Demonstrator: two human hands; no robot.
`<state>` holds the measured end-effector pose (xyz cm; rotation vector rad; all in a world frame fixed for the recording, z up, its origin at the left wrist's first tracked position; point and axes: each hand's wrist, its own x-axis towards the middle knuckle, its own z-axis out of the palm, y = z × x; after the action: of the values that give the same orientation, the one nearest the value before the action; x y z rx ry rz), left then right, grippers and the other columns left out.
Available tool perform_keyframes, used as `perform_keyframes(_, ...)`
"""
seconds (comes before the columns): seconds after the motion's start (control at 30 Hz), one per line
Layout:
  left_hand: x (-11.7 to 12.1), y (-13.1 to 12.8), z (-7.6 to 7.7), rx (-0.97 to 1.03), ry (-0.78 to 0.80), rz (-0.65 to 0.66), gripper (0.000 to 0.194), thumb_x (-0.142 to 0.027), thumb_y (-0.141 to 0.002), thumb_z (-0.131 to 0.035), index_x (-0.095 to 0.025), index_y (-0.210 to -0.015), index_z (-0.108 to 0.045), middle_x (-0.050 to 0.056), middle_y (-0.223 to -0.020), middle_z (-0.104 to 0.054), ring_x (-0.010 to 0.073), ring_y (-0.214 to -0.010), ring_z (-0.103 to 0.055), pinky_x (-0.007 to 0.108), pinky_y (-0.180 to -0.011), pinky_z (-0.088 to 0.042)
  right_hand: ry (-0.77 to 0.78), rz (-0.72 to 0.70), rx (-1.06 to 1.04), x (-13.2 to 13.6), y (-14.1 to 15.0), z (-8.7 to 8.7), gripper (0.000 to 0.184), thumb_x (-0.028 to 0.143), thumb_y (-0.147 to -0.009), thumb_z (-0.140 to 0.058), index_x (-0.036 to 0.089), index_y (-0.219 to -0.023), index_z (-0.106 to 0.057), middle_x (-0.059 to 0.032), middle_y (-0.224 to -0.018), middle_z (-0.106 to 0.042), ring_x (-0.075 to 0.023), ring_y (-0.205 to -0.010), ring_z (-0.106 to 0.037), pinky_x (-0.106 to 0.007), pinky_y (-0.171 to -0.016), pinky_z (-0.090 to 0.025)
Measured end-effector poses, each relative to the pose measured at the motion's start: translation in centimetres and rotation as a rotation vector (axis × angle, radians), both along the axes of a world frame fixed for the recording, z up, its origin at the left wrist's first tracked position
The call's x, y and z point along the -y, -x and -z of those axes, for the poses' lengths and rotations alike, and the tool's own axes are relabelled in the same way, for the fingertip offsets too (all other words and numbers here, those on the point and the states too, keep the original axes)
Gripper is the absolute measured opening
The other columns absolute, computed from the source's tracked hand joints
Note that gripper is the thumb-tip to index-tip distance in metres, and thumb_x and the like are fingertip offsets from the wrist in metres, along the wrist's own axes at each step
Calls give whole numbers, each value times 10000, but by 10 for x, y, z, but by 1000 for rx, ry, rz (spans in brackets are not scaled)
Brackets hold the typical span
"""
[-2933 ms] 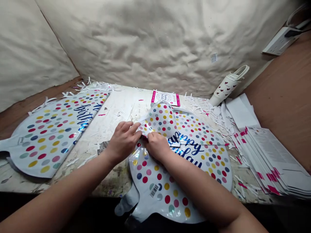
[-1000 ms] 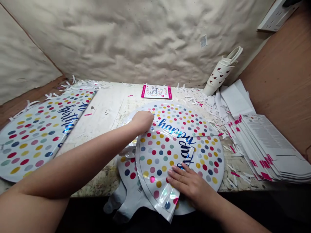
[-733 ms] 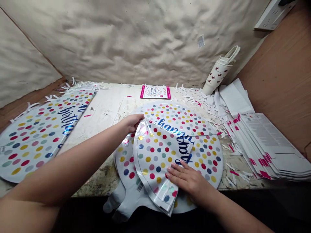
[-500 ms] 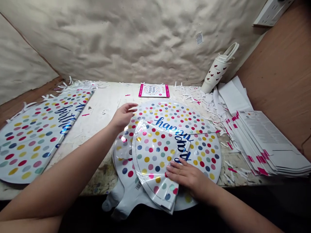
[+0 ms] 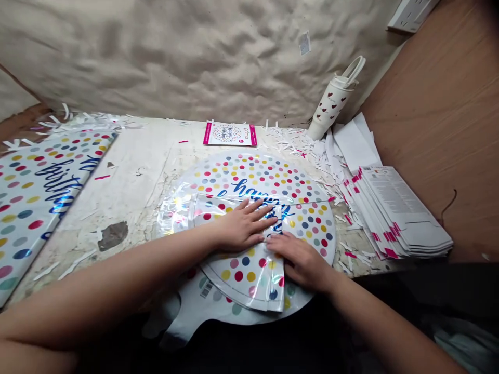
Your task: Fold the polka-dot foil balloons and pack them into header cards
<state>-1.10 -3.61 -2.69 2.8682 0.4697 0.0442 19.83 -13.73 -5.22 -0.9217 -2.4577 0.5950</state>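
A folded foil balloon (image 5: 237,270), white with coloured dots, lies on top of flat round foil balloons (image 5: 312,218) with blue "happy" lettering. My left hand (image 5: 245,226) rests flat on the folded one, fingers spread and pointing right. Close beside it, my right hand (image 5: 300,257) lies on the fold's right edge with its fingers stretched out, its fingertips near those of the left. Neither hand is closed round anything. The balloons' silvery necks hang over the table's front edge at lower left.
More dotted balloons (image 5: 35,192) lie at the left. A pink-edged printed packet (image 5: 230,134) is at the back. At the right are a stack of printed card sleeves (image 5: 393,208), a white tumbler (image 5: 331,106) leaning at the wall, and paper scraps (image 5: 288,137).
My left hand has come down and right from the round balloon's upper left onto the folded balloon. The folded balloon has turned slightly, its right edge now more upright. The view has shifted right.
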Motion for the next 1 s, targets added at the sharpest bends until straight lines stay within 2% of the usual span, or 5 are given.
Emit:
perform_keyframes(0.2, 10, -6, 18, -48, -29, -184, 567, -470, -912, -313, -239, -1421, -218, 82, -1495, -177, 302, -1375, -72, 549, -1062, -77, -70, 32, -77, 17, -8, 3, 242, 137, -856, -450, 204, -1023, -612, -61, -1086, -668, -174, -1110, -561, -419, -1052, -293)
perform_keyframes(0.53, 15, 133, -8, -151, 49, -598, 514, -388, -916, -296, -177, -1383, -334, 74, -1440, -326, 246, -1323, -295, 441, -1077, -237, 726, 721, -136, -34, 0, -22, 356, 434, -885, -362, 195, -638, -453, 29, -548, -502, -108, -457, -510, -219, -441, -403)
perform_keyframes(0.67, 49, 112, -25, 237, -220, -815, 450, -297, -920, -306, -168, -1343, -390, 73, -1397, -410, 204, -1301, -342, 393, -1068, -293, 800, 791, -40, -52, 6, -19, 321, 396, -877, -374, 189, -665, -497, 29, -485, -509, -111, -362, -497, -211, -360, -375)
perform_keyframes(0.87, 99, 43, 5, -29, -129, -394, 643, -482, -885, -359, -69, -1377, -328, 178, -1429, -306, 303, -1340, -230, 452, -1071, -240, 529, 923, 119, -41, 22, -36, 264, 340, -854, -460, 173, -1014, -587, -106, -867, -673, -254, -788, -647, -358, -640, -511)
perform_keyframes(1.0, 97, 49, 20, -57, -49, -395, 720, -557, -878, -309, -66, -1404, -260, 185, -1453, -226, 312, -1354, -175, 470, -1075, -208, -41, 487, 245, -15, 40, -30, 568, 432, -867, -443, 160, -1358, -354, -143, -1385, -405, -292, -1280, -357, -474, -1042, -304)
